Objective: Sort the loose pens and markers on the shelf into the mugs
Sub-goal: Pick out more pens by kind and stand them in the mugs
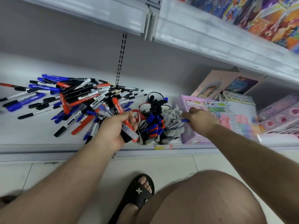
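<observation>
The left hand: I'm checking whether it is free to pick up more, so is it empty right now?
No, the left hand grips a bundle of markers, red and black among them.

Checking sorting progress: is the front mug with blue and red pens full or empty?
Nearly full: the front mug is crowded with blue and red pen caps standing above its rim.

Bright, even light over my shelf (40, 135); soft shadows, wide-angle bending at edges, boxes (278, 113) at right motion-blurred.
</observation>
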A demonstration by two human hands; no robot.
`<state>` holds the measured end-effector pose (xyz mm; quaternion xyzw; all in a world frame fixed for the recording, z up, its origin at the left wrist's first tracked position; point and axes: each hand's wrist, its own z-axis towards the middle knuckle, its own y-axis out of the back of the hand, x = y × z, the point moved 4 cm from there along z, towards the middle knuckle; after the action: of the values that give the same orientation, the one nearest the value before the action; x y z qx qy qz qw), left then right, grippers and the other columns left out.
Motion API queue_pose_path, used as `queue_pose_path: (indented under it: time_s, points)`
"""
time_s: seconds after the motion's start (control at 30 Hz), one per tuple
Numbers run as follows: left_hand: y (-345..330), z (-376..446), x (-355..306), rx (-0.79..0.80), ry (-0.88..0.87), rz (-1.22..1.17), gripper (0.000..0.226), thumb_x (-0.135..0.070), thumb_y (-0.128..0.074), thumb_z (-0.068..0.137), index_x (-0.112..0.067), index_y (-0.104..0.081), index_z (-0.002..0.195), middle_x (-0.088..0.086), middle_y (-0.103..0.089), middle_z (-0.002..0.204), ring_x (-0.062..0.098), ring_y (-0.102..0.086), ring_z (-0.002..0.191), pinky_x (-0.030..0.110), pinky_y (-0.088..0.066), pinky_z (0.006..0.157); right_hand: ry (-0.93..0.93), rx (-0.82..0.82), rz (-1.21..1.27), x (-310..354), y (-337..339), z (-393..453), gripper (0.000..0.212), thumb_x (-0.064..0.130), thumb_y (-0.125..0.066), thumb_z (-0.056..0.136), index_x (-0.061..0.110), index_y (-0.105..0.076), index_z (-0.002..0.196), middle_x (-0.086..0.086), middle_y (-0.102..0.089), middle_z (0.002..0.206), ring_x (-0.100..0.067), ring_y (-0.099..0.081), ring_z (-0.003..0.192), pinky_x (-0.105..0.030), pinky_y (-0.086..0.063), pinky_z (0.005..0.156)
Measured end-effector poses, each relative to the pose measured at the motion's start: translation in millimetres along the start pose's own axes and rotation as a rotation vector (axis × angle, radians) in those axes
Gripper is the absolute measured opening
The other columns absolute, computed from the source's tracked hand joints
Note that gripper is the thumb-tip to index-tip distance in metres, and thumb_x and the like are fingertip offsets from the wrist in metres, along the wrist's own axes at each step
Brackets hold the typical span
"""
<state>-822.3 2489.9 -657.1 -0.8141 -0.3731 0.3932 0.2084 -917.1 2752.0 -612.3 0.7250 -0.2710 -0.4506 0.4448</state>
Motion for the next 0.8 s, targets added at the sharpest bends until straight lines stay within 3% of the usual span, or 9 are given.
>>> queue_pose_path:
  time_s: [0.17,0.33,0.5,0.63,0.73,0.8]
  points:
    - [5,1,-1,-0.017,-0.017,0.014,0.02,-0.011,-0.054,0.099,-0.01,-0.064,0.081,-0.001,-0.066,0.061,0.01,-0.063,0.055,0.032,-0.052,0.075,-0.013,0.034,0.078,16,-28,21,0.025,0.006,-0.055,0.092,0.015,-0.064,0.113,-0.007,-0.056,0.096,-0.029,-0.063,0.088,-0.031,-0.048,0.066]
    - [16,1,-4,-0.031,-0.037,0.041,0.024,-0.008,-0.055,0.098,-0.013,-0.068,0.077,-0.001,-0.074,0.074,0.011,-0.069,0.069,0.037,-0.056,0.077,-0.021,0.11,0.131,38,-53,37,0.026,0.014,-0.053,0.095,0.018,-0.065,0.117,-0.009,-0.06,0.104,-0.03,-0.063,0.097,-0.035,-0.052,0.082]
    - [22,-4,-7,0.021,-0.05,0.078,0.014,-0.008,-0.055,0.097,-0.014,-0.067,0.096,-0.001,-0.076,0.085,0.013,-0.072,0.072,0.038,-0.056,0.081,-0.109,0.148,0.187,40,-64,49,0.027,0.016,-0.054,0.094,0.023,-0.068,0.117,-0.004,-0.067,0.1,-0.024,-0.065,0.093,-0.033,-0.054,0.085]
    - [24,-16,-15,0.137,-0.064,0.082,0.021,-0.004,-0.052,0.096,-0.011,-0.066,0.109,0.003,-0.075,0.094,0.018,-0.073,0.08,0.038,-0.057,0.081,-0.116,0.113,0.256,33,-29,49,0.024,0.039,-0.053,0.098,0.022,-0.068,0.104,-0.002,-0.062,0.089,-0.025,-0.063,0.089,-0.034,-0.054,0.079]
    - [19,-31,-22,0.26,-0.064,0.082,0.027,-0.001,-0.05,0.096,-0.009,-0.067,0.115,0.007,-0.074,0.099,0.022,-0.073,0.083,0.039,-0.06,0.08,-0.182,-0.055,0.486,40,36,40,0.026,0.034,-0.056,0.096,0.016,-0.063,0.079,-0.004,-0.062,0.074,-0.027,-0.06,0.073,-0.03,-0.049,0.065]
    - [15,-40,-24,0.336,-0.058,0.122,0.029,0.0,-0.049,0.095,-0.01,-0.068,0.114,0.007,-0.073,0.094,0.021,-0.071,0.077,0.041,-0.06,0.082,-0.187,-0.146,0.737,55,86,30,0.026,0.029,-0.061,0.093,0.009,-0.067,0.077,-0.01,-0.065,0.07,-0.029,-0.058,0.065,-0.032,-0.047,0.063]
